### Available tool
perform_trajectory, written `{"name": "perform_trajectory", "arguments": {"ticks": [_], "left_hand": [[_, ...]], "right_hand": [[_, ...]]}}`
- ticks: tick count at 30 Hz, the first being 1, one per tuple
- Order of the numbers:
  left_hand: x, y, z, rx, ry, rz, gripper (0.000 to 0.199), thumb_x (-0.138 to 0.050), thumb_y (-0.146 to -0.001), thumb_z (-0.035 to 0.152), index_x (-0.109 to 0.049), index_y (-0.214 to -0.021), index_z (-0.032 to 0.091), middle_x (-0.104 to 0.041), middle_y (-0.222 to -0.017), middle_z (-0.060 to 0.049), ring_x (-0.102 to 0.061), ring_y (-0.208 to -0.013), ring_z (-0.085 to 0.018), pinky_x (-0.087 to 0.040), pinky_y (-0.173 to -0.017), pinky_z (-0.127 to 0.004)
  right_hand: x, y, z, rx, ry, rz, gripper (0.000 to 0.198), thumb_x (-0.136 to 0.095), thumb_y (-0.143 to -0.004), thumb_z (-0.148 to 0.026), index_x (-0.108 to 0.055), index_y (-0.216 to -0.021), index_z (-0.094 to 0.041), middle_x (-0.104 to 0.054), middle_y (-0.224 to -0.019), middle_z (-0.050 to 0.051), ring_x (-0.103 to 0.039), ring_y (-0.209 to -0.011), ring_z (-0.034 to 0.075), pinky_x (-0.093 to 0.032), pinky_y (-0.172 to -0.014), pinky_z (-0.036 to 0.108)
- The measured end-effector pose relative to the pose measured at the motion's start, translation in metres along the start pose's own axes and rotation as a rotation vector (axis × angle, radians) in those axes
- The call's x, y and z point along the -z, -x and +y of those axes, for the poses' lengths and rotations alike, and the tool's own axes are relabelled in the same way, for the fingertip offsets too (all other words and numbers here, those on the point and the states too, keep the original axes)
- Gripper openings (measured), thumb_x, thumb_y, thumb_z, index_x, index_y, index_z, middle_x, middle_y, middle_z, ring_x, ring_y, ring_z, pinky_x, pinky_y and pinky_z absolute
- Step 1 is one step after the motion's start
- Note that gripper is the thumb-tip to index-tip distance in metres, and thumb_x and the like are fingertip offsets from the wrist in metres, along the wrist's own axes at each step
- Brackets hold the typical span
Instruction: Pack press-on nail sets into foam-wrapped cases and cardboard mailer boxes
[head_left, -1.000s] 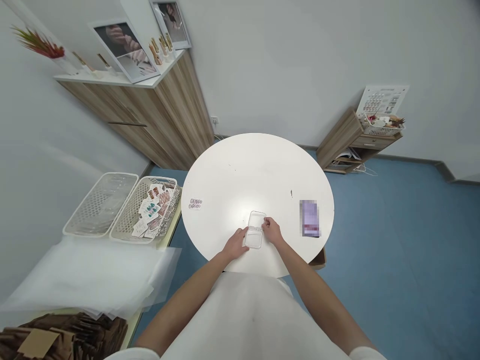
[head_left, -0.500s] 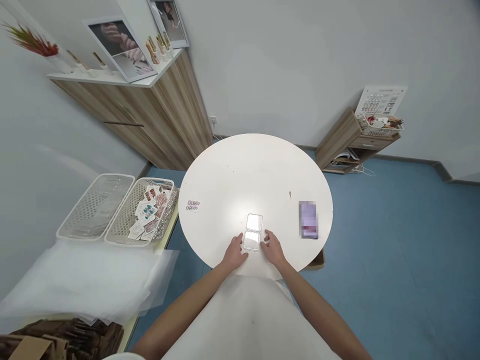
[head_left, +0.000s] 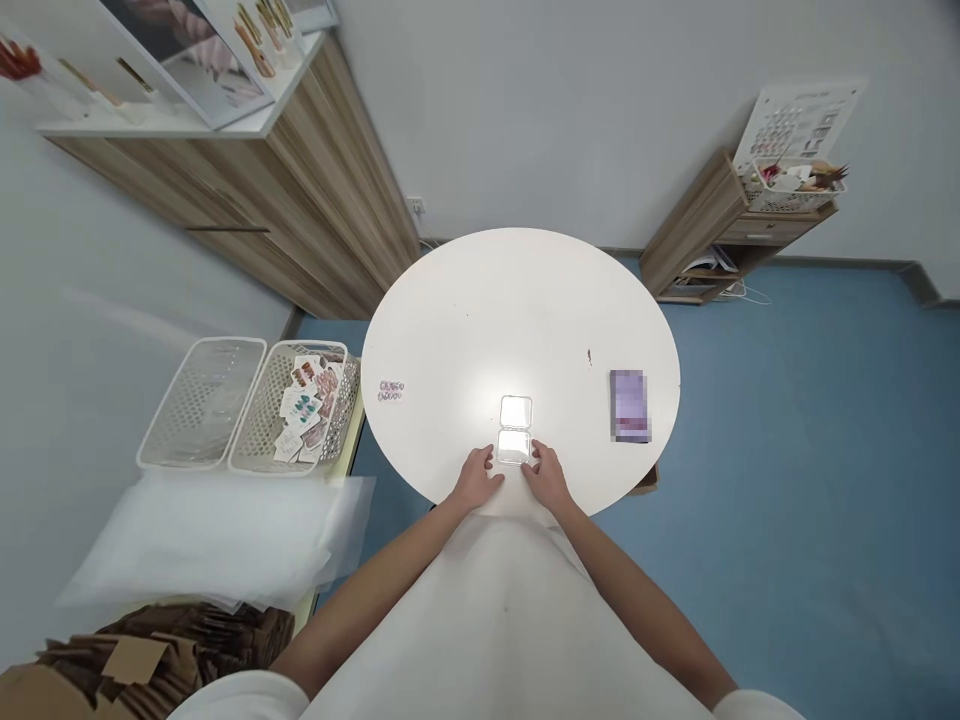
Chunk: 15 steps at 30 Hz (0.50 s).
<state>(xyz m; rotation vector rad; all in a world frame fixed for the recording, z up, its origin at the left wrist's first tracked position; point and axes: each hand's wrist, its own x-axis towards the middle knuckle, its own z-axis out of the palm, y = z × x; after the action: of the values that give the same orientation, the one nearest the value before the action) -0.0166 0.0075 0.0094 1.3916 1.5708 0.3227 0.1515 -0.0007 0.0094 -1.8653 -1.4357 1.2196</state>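
Note:
A small clear hinged case (head_left: 514,446) lies open and flat on the white oval table (head_left: 525,300), close to its front edge. Its two halves reflect the light. My left hand (head_left: 477,479) rests just left of the lower half, fingers bent and thumb apart, with nothing in it. On the other side my right hand (head_left: 548,478) has its fingertips at the case's right edge, thumb and fingers apart. I cannot tell whether they touch it. A small set of pinkish press-on nails (head_left: 391,391) sits at the table's left.
A purple rectangular item (head_left: 630,408), blurred out, lies at the table's right. White baskets (head_left: 247,400) stand left, one with nail cards. Below them are translucent sheets (head_left: 225,530) and brown folded paper (head_left: 202,650). Wooden cabinets (head_left: 337,180) line the wall.
The view has shifted, so the table appears higher. My right hand's fingers have come closer to the case's edge. The open case has stayed in place on the table.

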Motion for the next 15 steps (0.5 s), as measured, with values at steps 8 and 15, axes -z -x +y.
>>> {"name": "perform_trajectory", "arguments": {"ticks": [8, 15], "left_hand": [[0.054, 0.011, -0.031, -0.013, 0.103, 0.112, 0.041, -0.052, -0.075, 0.026, -0.045, -0.115, 0.019, -0.052, -0.102, -0.007, -0.052, -0.087, -0.016, -0.047, -0.070, -0.028], [0.163, -0.021, -0.069, -0.076, -0.059, 0.389, 0.039, -0.051, -0.076, 0.023, -0.045, -0.114, 0.018, -0.049, -0.103, -0.006, -0.052, -0.087, -0.017, -0.043, -0.079, -0.030]], "right_hand": [[-0.017, -0.003, -0.050, 0.080, 0.144, 0.007, 0.044, -0.041, -0.078, -0.028, -0.038, -0.121, -0.022, -0.049, -0.101, 0.007, -0.046, -0.059, 0.013, -0.047, -0.066, 0.034], [-0.091, -0.061, -0.116, 0.204, 0.311, -0.246, 0.044, -0.045, -0.077, -0.028, -0.039, -0.121, -0.025, -0.045, -0.108, 0.007, -0.051, -0.082, 0.018, -0.047, -0.072, 0.035]]}}
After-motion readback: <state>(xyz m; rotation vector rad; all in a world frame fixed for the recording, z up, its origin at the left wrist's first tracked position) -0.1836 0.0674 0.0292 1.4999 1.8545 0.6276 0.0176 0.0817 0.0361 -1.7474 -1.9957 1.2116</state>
